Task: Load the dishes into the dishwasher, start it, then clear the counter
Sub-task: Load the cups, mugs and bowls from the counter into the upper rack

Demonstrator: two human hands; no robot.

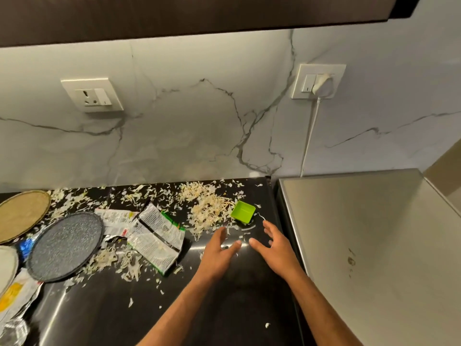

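A black counter (104, 308) is strewn with pale vegetable shreds (209, 206). A small green square container (243, 211) lies tilted near the counter's right end. My left hand (219, 250) and my right hand (277, 248) hover side by side just in front of it, fingers spread, holding nothing. A grey speckled plate (64, 245) lies at the left. Torn food wrappers (154, 236) lie between the plate and my hands.
A woven round mat (20, 216) and a pale dish (6, 268) sit at the far left, with more wrappers (17, 298) below. A steel appliance top (374, 245) adjoins the counter on the right. A plug and cord (321, 83) hang on the marble wall.
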